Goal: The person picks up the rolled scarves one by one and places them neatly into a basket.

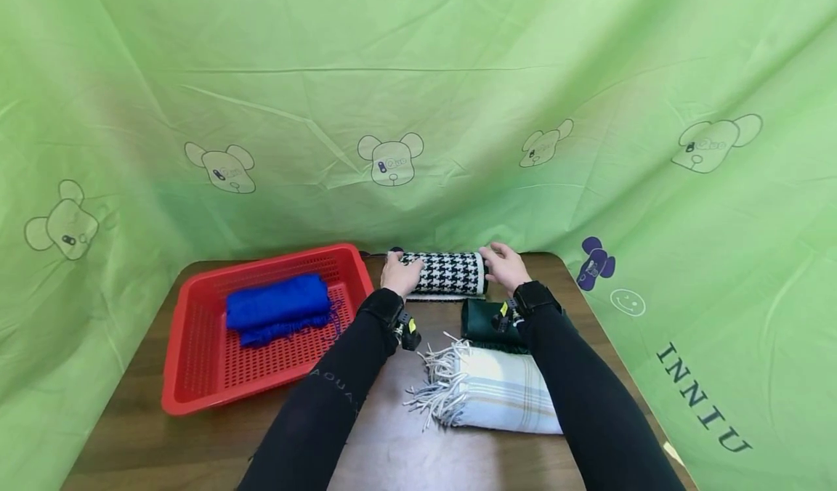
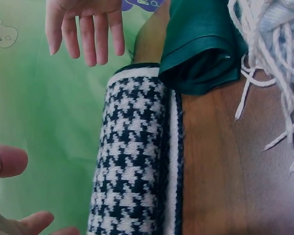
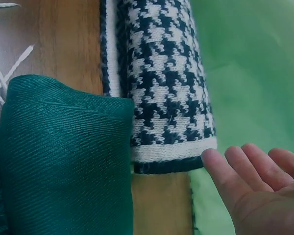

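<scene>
A black-and-white houndstooth scarf (image 1: 451, 273), rolled into a cylinder, lies at the back of the table. At its left end is my left hand (image 1: 401, 273), thumb and fingers spread apart; the left wrist view catches only part of this hand (image 2: 19, 215). My right hand (image 1: 506, 264) is beside the other end, its fingers extended. In the right wrist view, a fingertip of the right hand (image 3: 264, 186) is right at the scarf's white-and-black edge. Just in front of the roll sits a folded dark green scarf (image 1: 484, 320), partly hidden under the right forearm.
On the left stands a red plastic basket (image 1: 178, 346) with a folded blue fringed scarf (image 1: 277, 303) inside. A pale plaid scarf (image 1: 503, 389) with white fringe lies at the front right. Behind the wooden table (image 1: 392, 447) hangs a green curtain (image 1: 294, 208).
</scene>
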Available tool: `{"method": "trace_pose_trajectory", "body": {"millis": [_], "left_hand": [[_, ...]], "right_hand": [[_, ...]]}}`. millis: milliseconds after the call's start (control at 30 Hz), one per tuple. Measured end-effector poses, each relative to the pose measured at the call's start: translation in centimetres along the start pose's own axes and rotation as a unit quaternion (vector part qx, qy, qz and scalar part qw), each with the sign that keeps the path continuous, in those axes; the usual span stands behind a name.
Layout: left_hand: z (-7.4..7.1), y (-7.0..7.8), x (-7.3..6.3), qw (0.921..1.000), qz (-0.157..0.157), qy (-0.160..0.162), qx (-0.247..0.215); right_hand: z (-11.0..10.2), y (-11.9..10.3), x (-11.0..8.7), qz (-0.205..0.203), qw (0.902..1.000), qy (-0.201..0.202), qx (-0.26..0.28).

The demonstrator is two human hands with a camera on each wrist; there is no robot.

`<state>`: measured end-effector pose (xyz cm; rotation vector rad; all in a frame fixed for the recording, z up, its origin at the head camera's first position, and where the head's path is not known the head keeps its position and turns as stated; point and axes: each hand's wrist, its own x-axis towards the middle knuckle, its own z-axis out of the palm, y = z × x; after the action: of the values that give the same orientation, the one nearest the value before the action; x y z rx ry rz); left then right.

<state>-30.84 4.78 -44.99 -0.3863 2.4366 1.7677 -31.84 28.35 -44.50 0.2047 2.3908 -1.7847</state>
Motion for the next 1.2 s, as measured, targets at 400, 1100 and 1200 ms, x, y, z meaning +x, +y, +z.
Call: {"method": "trace_pose_trajectory", "body": {"millis": [400,1100,1200], "left_hand": [[1.6,-0.7,0.1,0.9980,-0.017,0.047,-0.040],[2.4,-2.6,0.9,0.9942,-0.061,0.064,-0.062],[2.5,-3.2,1.6,0.9930,-0.062,0.069,-0.074]], "right_hand": [[0.0,1.0,0.8,0.032,0.9994,0.006,0.008],[1.6,1.7,2.0,0.062,0.9974,0.027,-0.027],[1.8,1.8,2.1,0.062,0.9971,0.033,-0.030]]}}
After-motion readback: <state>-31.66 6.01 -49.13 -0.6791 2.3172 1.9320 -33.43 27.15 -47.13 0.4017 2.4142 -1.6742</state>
